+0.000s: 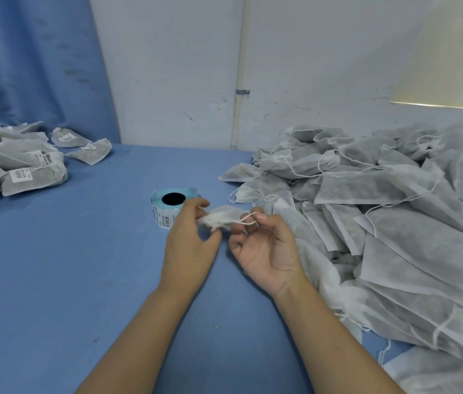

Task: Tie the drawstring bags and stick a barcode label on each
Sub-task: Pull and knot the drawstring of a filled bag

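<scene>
While gripping a small white drawstring bag [219, 220] just right of the label roll [165, 209], works above a blue table [54, 265]. Holds the bag's bunched fabric in the left hand [187, 245], fingers curled round it, knuckles overlapping the roll's right edge in view. Pinches the drawstring [248, 218] with the right hand [267, 248], palm up, thumb and forefinger closed on a thin loop, other fingers loosely curled.

Lies crosswise, long axis running from the roll out to the right. Appears to point its gathered mouth right, toward the cord, with the body toward the roll and partly hidden by the left fingers. Places the cord directly right of the fabric, so nearer the right hand; bag nearer the left.

Looks mid-tie. Probably calls for a pull rightward, away from the roll, to take up the slack loop.

Farther right of the roll: a large heap of untied bags [380, 209], strings trailing. Far left of the roll: a smaller stack of labelled bags [20, 166].
</scene>
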`<act>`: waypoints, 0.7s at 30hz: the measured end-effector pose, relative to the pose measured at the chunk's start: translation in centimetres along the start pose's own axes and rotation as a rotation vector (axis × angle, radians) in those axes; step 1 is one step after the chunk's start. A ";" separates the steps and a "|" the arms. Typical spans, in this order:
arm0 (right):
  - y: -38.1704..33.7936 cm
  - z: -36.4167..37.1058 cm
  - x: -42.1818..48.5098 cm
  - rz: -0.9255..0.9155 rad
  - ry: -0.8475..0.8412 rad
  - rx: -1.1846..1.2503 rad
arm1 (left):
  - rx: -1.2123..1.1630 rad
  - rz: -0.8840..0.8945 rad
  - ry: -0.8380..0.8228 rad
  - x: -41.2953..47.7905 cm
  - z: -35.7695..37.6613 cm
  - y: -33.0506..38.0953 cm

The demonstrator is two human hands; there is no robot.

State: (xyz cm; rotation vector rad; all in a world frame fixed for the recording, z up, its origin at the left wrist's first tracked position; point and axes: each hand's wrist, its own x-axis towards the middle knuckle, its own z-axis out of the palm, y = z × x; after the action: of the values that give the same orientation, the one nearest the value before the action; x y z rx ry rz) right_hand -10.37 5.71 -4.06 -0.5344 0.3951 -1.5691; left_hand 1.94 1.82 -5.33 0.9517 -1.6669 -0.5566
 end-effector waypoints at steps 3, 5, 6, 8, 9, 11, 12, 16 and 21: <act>0.0 0.0 0.0 0.005 0.053 -0.022 | -0.122 -0.020 0.165 0.5 -0.4 0.7; 0.1 0.2 0.2 -0.013 0.112 -0.098 | -0.224 -0.074 0.256 0.7 -0.6 1.1; 0.2 0.2 0.3 -0.031 0.150 -0.149 | -0.272 -0.104 0.301 0.8 -0.8 1.3; 0.6 0.2 0.5 -0.072 0.235 -0.259 | -0.355 -0.158 0.367 1.0 -1.0 1.4; 0.7 0.2 0.7 -0.083 0.263 -0.316 | -0.402 -0.195 0.379 1.2 -1.0 1.4; 1.1 0.2 0.8 -0.086 0.287 -0.401 | -0.486 -0.287 0.379 1.4 -1.1 1.4; 1.3 0.1 0.8 -0.085 0.289 -0.422 | -0.512 -0.323 0.379 1.5 -1.1 1.4; 1.6 0.1 0.9 -0.068 0.284 -0.420 | -0.552 -0.384 0.362 1.7 -1.2 1.4; 1.6 -0.1 1.0 -0.069 0.318 -0.386 | -0.856 -0.460 0.198 1.9 -1.1 1.9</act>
State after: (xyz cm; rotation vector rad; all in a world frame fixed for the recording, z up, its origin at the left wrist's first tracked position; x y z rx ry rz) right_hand -9.10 4.61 -4.93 -0.5966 0.9428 -1.6571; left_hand 2.19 1.48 -2.51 0.6961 -0.8636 -1.3046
